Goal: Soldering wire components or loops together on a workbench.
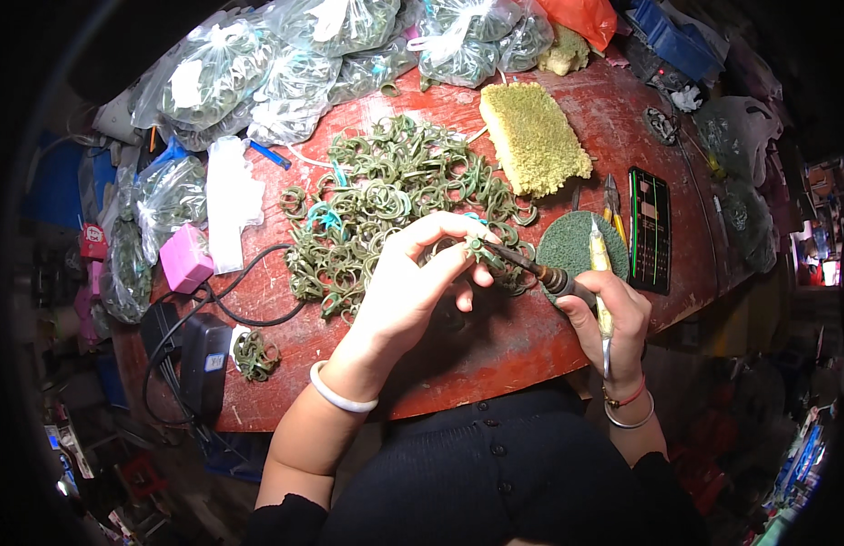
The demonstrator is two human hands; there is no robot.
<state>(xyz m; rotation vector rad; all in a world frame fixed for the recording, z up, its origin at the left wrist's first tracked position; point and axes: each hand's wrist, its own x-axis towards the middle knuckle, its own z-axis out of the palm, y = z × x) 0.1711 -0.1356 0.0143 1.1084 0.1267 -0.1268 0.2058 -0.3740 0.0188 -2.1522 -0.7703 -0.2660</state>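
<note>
My left hand [408,291] holds a small green wax-like piece [477,246] between thumb and fingers. My right hand [613,323] grips a dark pen-shaped tool [559,280], resembling a soldering iron, with its narrow tip at that piece, plus an upright pale yellow-handled metal tool [600,264]. A large heap of curly olive-green pieces [395,164] lies behind my hands. A round green pad [560,241] is under the tools. Pliers [613,205] and a black phone [650,232] lie to the right.
On the worn red table [449,378] are clear bags of pieces [285,55], a yellow sponge [531,136], white strips [231,205], a pink block [185,259], a black device [203,364] with cables, a small clump [256,355] and blue bins [672,45].
</note>
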